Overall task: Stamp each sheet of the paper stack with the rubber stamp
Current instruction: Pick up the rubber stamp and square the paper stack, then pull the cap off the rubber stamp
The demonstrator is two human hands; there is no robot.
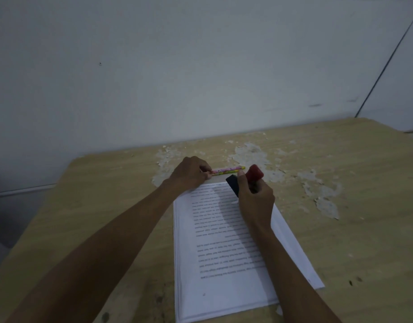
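Right hand (pixel 255 201) grips the red-handled rubber stamp (pixel 246 179), fingers curled round it, above the paper stack (pixel 214 271); left hand (pixel 189 173) pinches a pencil (pixel 228 170); best press straight down, evenly.

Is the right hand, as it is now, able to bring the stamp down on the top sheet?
Probably yes: the right hand grips the stamp just above the top sheet, and nothing lies between.

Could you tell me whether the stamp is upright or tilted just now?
Tilted: the stamp, held by the right hand, leans with its red handle pointing up and right.
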